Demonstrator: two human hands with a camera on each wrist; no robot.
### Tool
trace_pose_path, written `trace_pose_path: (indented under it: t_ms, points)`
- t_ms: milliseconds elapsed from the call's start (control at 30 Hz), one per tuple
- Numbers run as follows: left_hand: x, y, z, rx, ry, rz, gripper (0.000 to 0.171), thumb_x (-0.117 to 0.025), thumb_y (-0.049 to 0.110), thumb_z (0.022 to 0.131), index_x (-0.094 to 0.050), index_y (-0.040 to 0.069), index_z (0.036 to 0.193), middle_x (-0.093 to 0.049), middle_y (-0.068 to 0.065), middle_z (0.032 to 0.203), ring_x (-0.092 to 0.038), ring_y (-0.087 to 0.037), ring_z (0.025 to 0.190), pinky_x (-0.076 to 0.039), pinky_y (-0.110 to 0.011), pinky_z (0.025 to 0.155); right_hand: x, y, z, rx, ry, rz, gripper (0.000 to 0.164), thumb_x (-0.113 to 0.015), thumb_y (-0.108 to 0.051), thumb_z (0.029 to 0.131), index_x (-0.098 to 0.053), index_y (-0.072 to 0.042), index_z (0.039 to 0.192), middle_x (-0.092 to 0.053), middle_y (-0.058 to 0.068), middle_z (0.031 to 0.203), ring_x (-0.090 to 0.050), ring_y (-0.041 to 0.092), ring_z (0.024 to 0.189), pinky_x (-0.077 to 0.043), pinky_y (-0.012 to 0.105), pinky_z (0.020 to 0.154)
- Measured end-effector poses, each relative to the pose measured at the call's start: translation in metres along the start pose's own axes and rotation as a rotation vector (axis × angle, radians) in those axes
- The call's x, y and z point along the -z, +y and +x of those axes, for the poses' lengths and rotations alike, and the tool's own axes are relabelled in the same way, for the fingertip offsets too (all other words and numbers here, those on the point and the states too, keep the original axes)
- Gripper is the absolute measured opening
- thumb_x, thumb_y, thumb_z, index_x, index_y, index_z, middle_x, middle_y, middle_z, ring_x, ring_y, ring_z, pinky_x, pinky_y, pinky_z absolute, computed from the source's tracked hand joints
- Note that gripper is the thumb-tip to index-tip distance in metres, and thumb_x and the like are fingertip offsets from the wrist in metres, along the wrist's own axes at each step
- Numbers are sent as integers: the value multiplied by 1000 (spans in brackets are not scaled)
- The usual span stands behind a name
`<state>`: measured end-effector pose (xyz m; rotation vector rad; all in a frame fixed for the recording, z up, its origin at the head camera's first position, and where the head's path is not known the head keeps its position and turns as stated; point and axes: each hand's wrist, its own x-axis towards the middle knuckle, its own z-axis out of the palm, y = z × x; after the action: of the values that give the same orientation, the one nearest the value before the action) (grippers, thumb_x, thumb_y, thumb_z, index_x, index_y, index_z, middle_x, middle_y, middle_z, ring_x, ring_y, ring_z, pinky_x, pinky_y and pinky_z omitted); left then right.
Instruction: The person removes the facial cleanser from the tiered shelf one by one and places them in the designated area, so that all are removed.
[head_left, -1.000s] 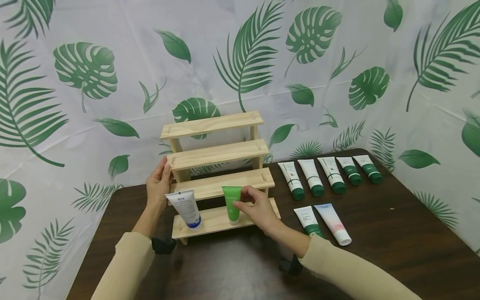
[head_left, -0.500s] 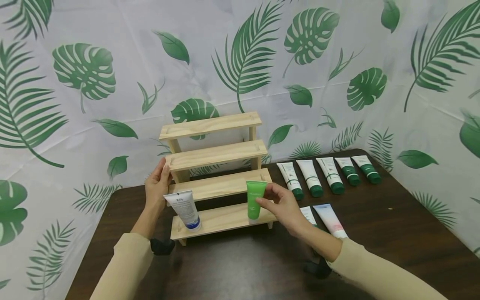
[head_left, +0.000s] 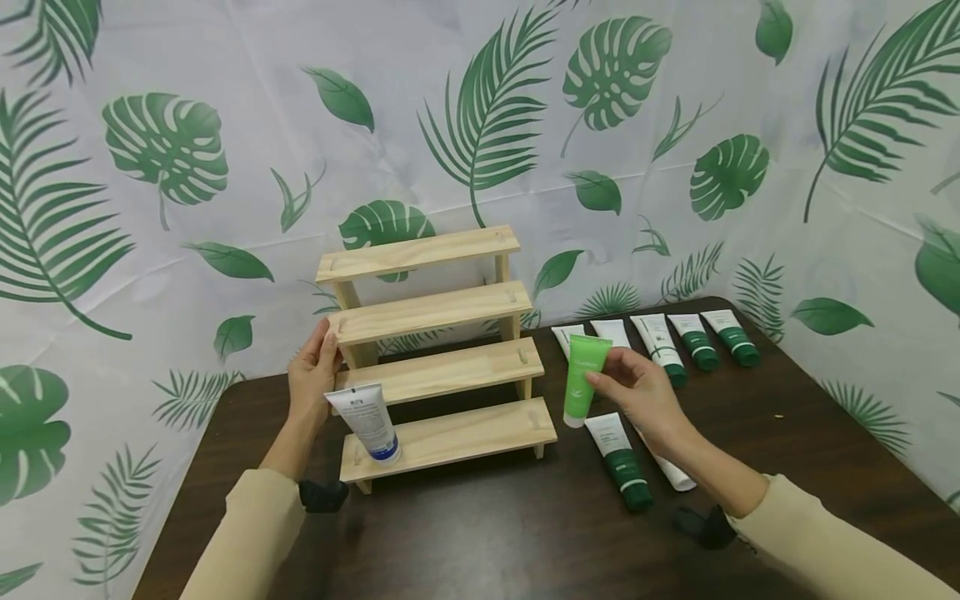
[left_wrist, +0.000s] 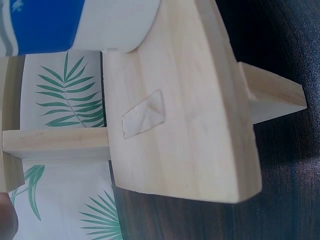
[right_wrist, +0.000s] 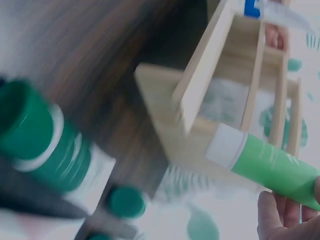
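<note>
My right hand (head_left: 648, 400) pinches a small green squeeze tube (head_left: 585, 375), white cap down, in the air just right of the stepped wooden rack (head_left: 431, 312). In the right wrist view the green tube (right_wrist: 277, 167) lies between thumb and fingers, near the rack's end. My left hand (head_left: 311, 375) grips the left end of the rack by its second shelf from the top. A white tube with a blue band (head_left: 367, 421) stands on the left of the bottom shelf. Its blue and white lower part (left_wrist: 47, 25) shows in the left wrist view.
Several white-and-green tubes (head_left: 660, 342) lie in a row at the table's back right. Nearer lies another white-and-green tube (head_left: 621, 462), beside a pale tube (head_left: 677, 477) partly hidden by my right hand. A leaf-print cloth (head_left: 247, 167) hangs behind the dark table (head_left: 450, 533).
My right hand has carried the green tube from over the bottom shelf to the right, clear of the rack and slightly higher. The left hand stays on the rack.
</note>
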<state>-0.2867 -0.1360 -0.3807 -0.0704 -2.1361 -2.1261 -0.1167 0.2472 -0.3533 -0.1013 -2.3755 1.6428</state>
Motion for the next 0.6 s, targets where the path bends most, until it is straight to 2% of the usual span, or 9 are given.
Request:
trace_pose_path:
  t_ms: [200, 600]
  points:
    - [0, 1, -1, 4, 2, 6, 51, -46, 27, 99, -34, 12, 146, -35, -8, 149, -41, -24, 132, -39, -26, 106, 30, 14, 1, -27, 69, -33, 37, -65, -22, 91, -54, 5, 114, -58, -13, 91, -56, -2, 86, -54, 14, 72]
    - [0, 2, -1, 1, -8, 14, 50, -45, 27, 99, -33, 13, 146, -36, -7, 149, -40, -24, 132, -38, -28, 107, 71, 41, -6, -46, 185, -112, 38, -65, -18, 90, -51, 9, 115, -54, -18, 89, -52, -5, 83, -51, 8, 67]
